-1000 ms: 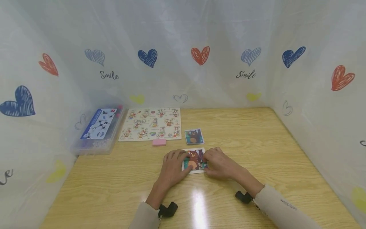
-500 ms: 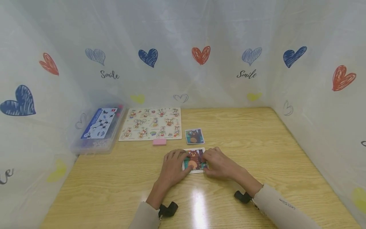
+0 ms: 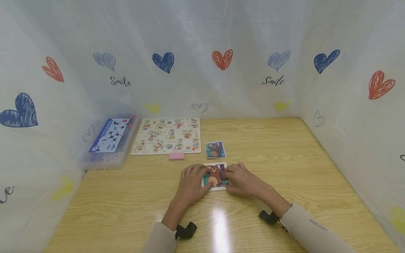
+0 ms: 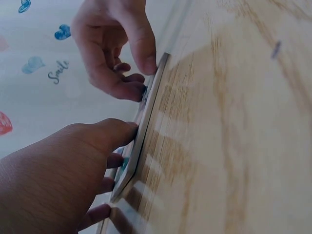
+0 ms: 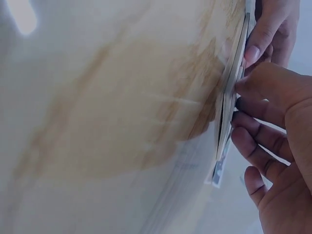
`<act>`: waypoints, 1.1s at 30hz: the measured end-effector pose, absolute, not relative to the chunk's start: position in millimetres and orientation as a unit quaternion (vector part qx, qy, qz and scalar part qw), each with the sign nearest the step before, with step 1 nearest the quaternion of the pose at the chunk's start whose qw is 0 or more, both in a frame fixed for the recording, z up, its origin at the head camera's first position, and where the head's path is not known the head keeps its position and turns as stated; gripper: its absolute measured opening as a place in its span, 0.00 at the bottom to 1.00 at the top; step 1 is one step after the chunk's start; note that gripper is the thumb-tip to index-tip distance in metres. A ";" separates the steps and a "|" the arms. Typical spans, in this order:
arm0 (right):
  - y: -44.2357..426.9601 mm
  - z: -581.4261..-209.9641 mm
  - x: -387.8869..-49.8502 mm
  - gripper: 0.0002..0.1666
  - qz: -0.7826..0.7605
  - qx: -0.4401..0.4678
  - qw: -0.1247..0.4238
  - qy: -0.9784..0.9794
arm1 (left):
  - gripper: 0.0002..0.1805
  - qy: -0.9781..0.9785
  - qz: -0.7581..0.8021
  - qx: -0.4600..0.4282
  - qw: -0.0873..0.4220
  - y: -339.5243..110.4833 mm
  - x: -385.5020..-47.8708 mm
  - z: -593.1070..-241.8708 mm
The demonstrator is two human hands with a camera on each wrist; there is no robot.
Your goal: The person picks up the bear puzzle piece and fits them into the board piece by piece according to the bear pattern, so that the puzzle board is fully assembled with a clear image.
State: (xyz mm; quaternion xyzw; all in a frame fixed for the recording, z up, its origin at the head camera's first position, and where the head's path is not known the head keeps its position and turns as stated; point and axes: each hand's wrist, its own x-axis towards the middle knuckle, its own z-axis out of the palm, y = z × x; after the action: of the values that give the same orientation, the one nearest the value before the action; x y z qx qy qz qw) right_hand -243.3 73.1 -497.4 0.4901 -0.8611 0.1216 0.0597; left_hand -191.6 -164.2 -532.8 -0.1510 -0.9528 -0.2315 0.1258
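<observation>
A small jigsaw puzzle [image 3: 213, 180] with a brown bear picture in a white frame lies flat on the wooden table, between the two hands. My left hand [image 3: 191, 182] rests on its left side, thumb and fingertips on the picture and the left edge. At the puzzle's right side, my right hand [image 3: 243, 181] pinches a puzzle piece [image 4: 144, 92] between thumb and fingers; the fingers hide most of it. The right wrist view shows the puzzle [image 5: 229, 92] edge-on, with the right thumb low over its edge. Just behind the puzzle lies a matching bear picture card [image 3: 215, 150].
A pink eraser-like block [image 3: 176, 156] lies in front of a pale board [image 3: 167, 136] with several printed figures. To its left stands a clear plastic case [image 3: 109, 140] with a blue label. A white curtain [image 3: 202, 84] with hearts surrounds the table [image 3: 278, 147].
My right fingers have shifted slightly over the right part of the puzzle, a little to the left. My left hand stays where it was. The other objects have not moved.
</observation>
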 end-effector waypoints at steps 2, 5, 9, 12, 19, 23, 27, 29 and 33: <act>73.5 -497.6 -243.7 0.11 0.121 0.500 0.065 -0.855 | 0.23 -0.954 -0.228 -0.150 0.124 -164.8 -191.8 -532.2; 74.2 -497.7 -244.2 0.08 0.129 0.523 0.077 -0.839 | 0.23 -0.955 -0.226 -0.149 0.122 -166.1 -191.5 -531.3; 74.8 -499.2 -244.3 0.07 0.148 0.547 0.083 -0.820 | 0.24 -0.958 -0.218 -0.148 0.114 -168.1 -190.5 -531.4; 76.1 -500.5 -244.6 0.07 0.151 0.548 0.077 -0.819 | 0.23 -0.958 -0.217 -0.149 0.110 -167.5 -190.8 -532.0; 80.8 -499.7 -240.4 0.09 0.184 0.505 0.023 -0.843 | 0.19 -0.961 -0.225 -0.096 0.130 -146.9 -189.7 -535.3; 90.2 -501.4 -237.6 0.12 0.197 0.468 0.010 -0.862 | 0.29 -0.972 -0.185 -0.060 0.133 -128.4 -190.5 -537.3; 98.2 -500.1 -238.9 0.11 0.211 0.443 0.026 -0.871 | 0.34 -0.978 -0.157 -0.027 0.132 -122.9 -191.9 -532.4; 101.0 -500.3 -239.4 0.11 0.218 0.435 0.037 -0.873 | 0.34 -0.979 -0.154 -0.018 0.134 -124.5 -191.8 -531.5; 108.8 -505.1 -237.2 0.11 0.230 0.405 0.057 -0.883 | 0.35 -0.976 -0.168 -0.018 0.136 -127.8 -189.0 -536.5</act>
State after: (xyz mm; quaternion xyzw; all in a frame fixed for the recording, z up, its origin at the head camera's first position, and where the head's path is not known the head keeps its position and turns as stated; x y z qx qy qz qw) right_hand -237.2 108.8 -505.1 0.4054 -0.8828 0.2304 0.0574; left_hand -189.0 -127.8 -536.5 -0.0183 -0.9762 -0.1683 0.1356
